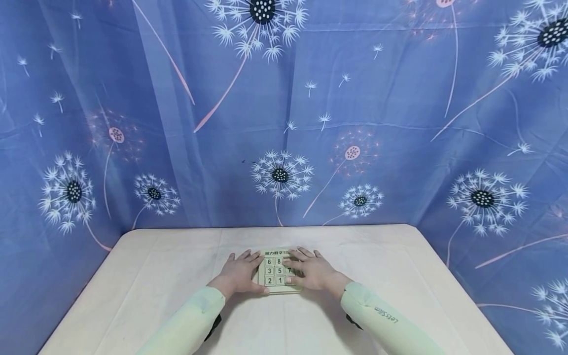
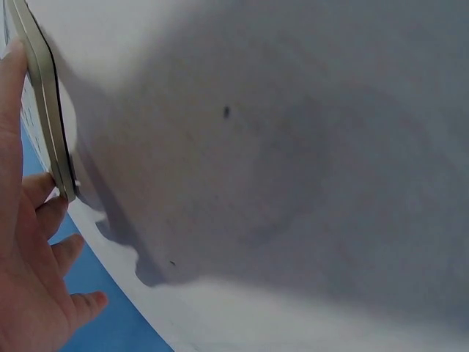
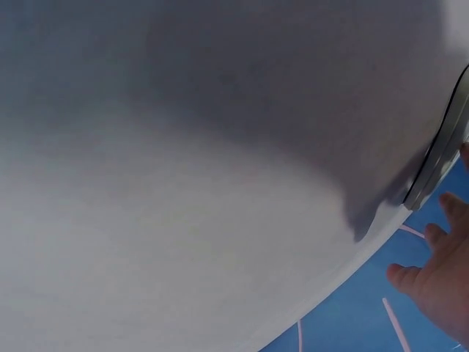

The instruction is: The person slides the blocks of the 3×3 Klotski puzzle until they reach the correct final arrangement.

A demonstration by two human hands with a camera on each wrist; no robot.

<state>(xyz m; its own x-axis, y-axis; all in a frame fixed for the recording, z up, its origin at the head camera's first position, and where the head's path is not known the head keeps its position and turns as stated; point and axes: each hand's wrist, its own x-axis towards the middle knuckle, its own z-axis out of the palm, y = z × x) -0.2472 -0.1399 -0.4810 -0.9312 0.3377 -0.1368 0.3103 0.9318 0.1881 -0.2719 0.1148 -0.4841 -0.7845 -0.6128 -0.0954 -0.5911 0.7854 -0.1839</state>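
Note:
A pale green number sliding puzzle lies flat on the table between the two hands, its black-numbered square tiles facing up under a line of dark lettering. The left hand holds the puzzle's left side, thumb at the near corner and fingertips by the far corner. In the left wrist view, the left hand's thumb lies along the puzzle edge. Spread over the right-hand tiles, the right hand touches the puzzle with extended fingers and covers some numbers. The right wrist view catches only part of the right hand beside the puzzle's edge.
A whitish cloth-covered table extends around the puzzle. Blue dandelion-print fabric hangs behind it and along both sides. Pale green sleeves cover both forearms, and dark wrist-worn pieces show beneath them.

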